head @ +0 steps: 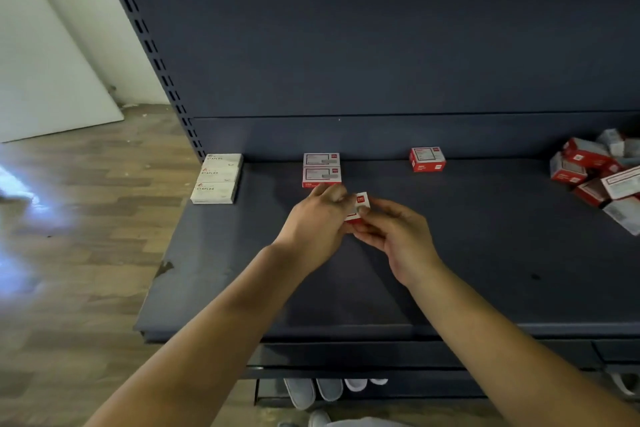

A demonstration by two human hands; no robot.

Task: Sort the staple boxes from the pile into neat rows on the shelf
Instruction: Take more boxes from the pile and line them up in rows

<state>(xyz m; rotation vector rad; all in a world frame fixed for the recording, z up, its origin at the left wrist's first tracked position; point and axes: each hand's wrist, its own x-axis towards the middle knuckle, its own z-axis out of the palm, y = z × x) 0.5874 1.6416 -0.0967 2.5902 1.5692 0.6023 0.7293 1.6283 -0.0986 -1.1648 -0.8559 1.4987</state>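
Head view: both hands, left hand [317, 218] and right hand [398, 230], pinch one small red-and-white staple box [360, 206] just in front of the two-box row [322, 170] on the shelf [485, 270]. The pile [599, 177] lies well right of that row. The box looks light, stiff and smooth, best held by its short ends.

"STAPLES" can be read on all three white boxes [216, 178] lined up at the left of the frame, each with a small red logo that's too blurry to make out. A red "deli" tag is seen on the held box [360, 205]. Everything else printed is unreadable.
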